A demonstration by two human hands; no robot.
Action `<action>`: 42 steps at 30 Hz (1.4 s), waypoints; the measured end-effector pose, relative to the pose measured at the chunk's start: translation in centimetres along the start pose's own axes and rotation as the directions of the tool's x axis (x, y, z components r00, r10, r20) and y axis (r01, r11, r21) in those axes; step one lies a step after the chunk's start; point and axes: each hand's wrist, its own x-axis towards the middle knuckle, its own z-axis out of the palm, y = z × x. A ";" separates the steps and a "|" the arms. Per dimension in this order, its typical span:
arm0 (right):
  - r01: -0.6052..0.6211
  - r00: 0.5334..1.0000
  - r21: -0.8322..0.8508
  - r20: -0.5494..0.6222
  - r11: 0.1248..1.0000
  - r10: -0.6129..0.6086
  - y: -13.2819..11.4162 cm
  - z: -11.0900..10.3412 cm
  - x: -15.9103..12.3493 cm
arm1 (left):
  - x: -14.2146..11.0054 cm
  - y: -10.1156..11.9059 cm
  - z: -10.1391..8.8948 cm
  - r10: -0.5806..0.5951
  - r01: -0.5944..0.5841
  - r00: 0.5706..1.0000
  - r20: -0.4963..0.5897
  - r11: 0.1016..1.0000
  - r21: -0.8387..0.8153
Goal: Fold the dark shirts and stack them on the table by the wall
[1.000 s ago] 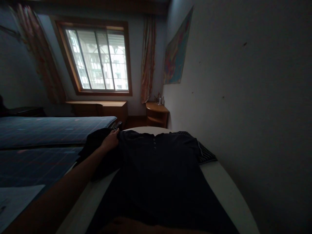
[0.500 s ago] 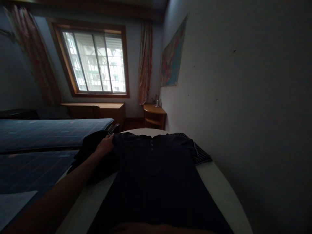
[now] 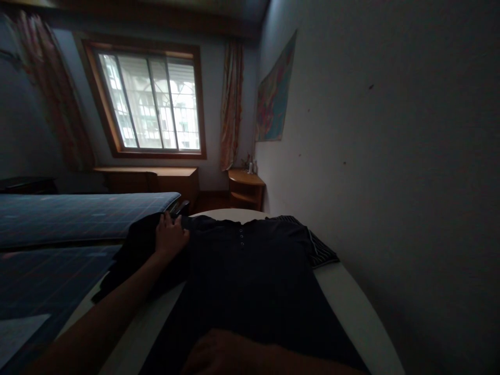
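Observation:
A dark short-sleeved shirt (image 3: 250,281) is spread on a pale round-edged table (image 3: 363,307), its buttoned neck placket toward the far edge. The right sleeve shows light stripes. Over the shirt's left shoulder and sleeve side, my left hand (image 3: 172,237) rests open with its fingers apart on the cloth. Beside it, more dark cloth (image 3: 144,234) lies bunched at the table's left; whether it belongs to the shirt is hard to tell. Low in the view, my right hand (image 3: 219,351) lies over the shirt's lower front, its fingers lost in shadow.
A bed with a blue plaid mattress (image 3: 86,213) stands close at the left. The wall (image 3: 390,208) runs along the right. Beyond the table are a wooden desk (image 3: 175,172), a corner shelf (image 3: 247,178) and a window (image 3: 152,104).
My left hand was pinching the cloth near the left shoulder; now its fingers are spread on it. My right hand has come up farther into view over the shirt.

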 end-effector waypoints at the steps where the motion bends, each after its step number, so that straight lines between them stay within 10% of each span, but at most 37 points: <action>1: -0.010 0.998 -0.035 -0.057 0.999 0.008 0.5 -1.3 -0.5 | -0.5 0.8 0.3 0.106 -0.106 0.994 -0.026 0.994 0.015; 6: -0.451 0.825 -0.177 -0.455 0.874 0.334 5.0 -8.8 -2.1 | -1.7 5.2 1.8 0.399 -0.396 0.914 0.073 0.917 -0.054; 12: -0.730 0.578 -0.161 -0.662 0.664 0.476 13.0 -13.8 -3.7 | 0.4 9.2 3.3 0.357 -0.335 0.895 0.269 0.934 -0.125; 21: -0.892 0.423 -0.176 -0.650 0.416 0.632 18.1 -13.3 -3.7 | 2.2 9.1 6.4 0.099 -0.093 0.940 0.325 0.995 -0.036; 27: -0.964 0.259 -0.117 -0.622 0.240 0.738 19.4 -12.6 -3.8 | 1.6 8.8 7.1 0.169 -0.154 0.940 0.296 0.985 -0.074; 35: -0.966 0.253 -0.127 -0.661 0.227 0.707 20.6 -14.5 -4.6 | 1.3 8.2 7.5 0.413 -0.376 0.881 0.232 0.908 -0.187; 42: -0.977 0.208 -0.106 -0.631 0.183 0.748 21.5 -12.3 -5.1 | 1.0 9.0 7.9 0.393 -0.358 0.883 0.258 0.918 -0.172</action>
